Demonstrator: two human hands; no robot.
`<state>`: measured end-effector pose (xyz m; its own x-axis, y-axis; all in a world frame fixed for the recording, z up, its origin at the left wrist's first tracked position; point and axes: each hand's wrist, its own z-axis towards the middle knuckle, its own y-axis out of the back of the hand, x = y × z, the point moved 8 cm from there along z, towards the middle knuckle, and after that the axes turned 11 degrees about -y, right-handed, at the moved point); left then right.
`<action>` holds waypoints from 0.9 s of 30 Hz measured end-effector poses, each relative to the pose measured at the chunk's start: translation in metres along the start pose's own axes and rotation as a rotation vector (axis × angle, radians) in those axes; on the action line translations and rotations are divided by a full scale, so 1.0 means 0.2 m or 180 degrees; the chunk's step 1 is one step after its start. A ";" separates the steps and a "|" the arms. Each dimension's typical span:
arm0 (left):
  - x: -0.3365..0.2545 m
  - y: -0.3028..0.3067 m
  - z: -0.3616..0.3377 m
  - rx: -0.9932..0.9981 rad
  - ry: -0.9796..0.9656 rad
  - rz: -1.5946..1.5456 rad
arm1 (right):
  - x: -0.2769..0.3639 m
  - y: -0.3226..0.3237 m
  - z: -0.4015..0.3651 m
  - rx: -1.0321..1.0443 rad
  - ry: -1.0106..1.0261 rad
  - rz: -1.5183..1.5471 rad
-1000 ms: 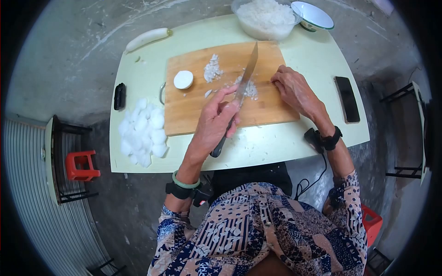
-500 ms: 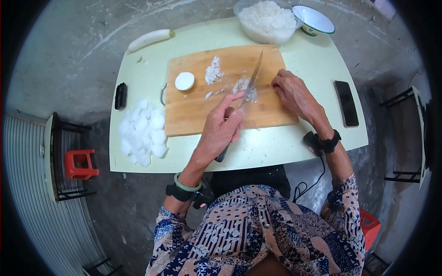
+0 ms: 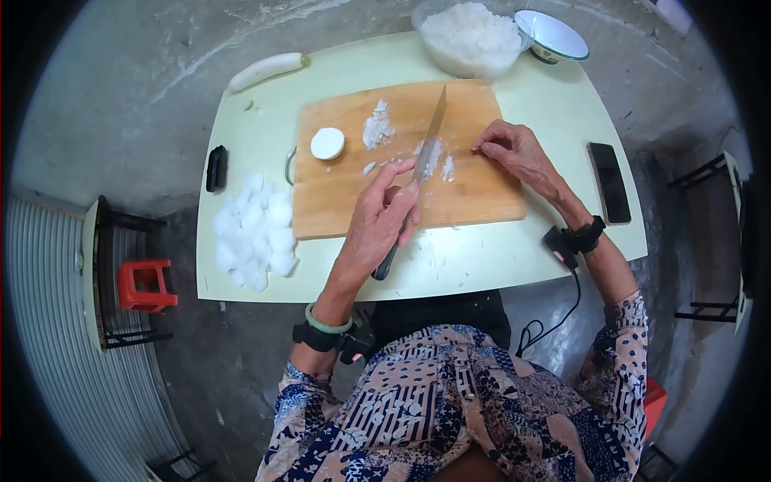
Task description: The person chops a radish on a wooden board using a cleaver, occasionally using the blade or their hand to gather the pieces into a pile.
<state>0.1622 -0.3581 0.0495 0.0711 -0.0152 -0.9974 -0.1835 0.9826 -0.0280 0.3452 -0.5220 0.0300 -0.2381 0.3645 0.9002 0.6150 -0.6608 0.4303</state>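
Note:
My left hand [image 3: 379,217] is wrapped round the handle of a knife [image 3: 435,128], whose blade slants up over the wooden cutting board [image 3: 478,197]. Beneath and beside the blade lie finely chopped white bits [image 3: 447,170]. Another small heap of chopped white pieces [image 3: 377,128] sits farther back. A cut round piece of white radish [image 3: 327,144] rests at the board's left. Over the right side of the board, my right hand [image 3: 520,161] has its thumb and fingers pinched together; what they hold, if anything, cannot be made out.
Thin white slices [image 3: 253,233] are piled left of the board. A whole white radish [image 3: 265,71] lies at the back left. A bowl of white shreds [image 3: 470,40] and an enamel bowl [image 3: 554,36] stand behind. A phone [image 3: 609,183] and a black object [image 3: 216,169] flank the board.
The knife blade has tilted more to the left and its flat shows more. The chopped bits under it are now split into two patches. My right hand has shifted slightly right.

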 end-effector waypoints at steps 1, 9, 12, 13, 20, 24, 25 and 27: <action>0.00 -0.01 0.00 0.0034 0.0079 -0.0108 | -0.03 0.00 0.00 0.0106 -0.0266 0.0277; 0.01 -0.06 0.02 0.0136 0.0044 -0.0004 | -0.12 -0.05 0.04 0.0426 -0.0564 0.1127; -0.01 -0.06 0.01 0.0032 0.0040 -0.0368 | -0.12 -0.05 0.05 0.0343 -0.0611 0.1076; 0.02 -0.06 0.01 0.0014 0.0035 -0.0174 | -0.13 -0.06 0.04 0.0264 -0.0681 0.1011; 0.05 -0.10 0.00 0.0117 0.0055 0.0039 | -0.11 -0.09 0.01 0.0099 -0.0562 0.0993; 0.02 -0.08 -0.02 -0.0022 0.0141 -0.0089 | -0.10 -0.08 0.02 -0.0042 -0.0375 0.0877; 0.01 -0.09 -0.02 -0.0039 0.0103 -0.0255 | -0.11 -0.09 0.02 -0.0019 -0.0386 0.0890; 0.01 -0.09 -0.04 -0.0095 0.0077 -0.0419 | -0.10 -0.10 0.01 -0.0028 -0.0390 0.0921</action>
<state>0.1580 -0.3771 0.0478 0.0729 -0.1485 -0.9862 -0.2031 0.9659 -0.1605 0.3394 -0.5150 0.0023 0.0387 0.2365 0.9709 0.6375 -0.7540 0.1583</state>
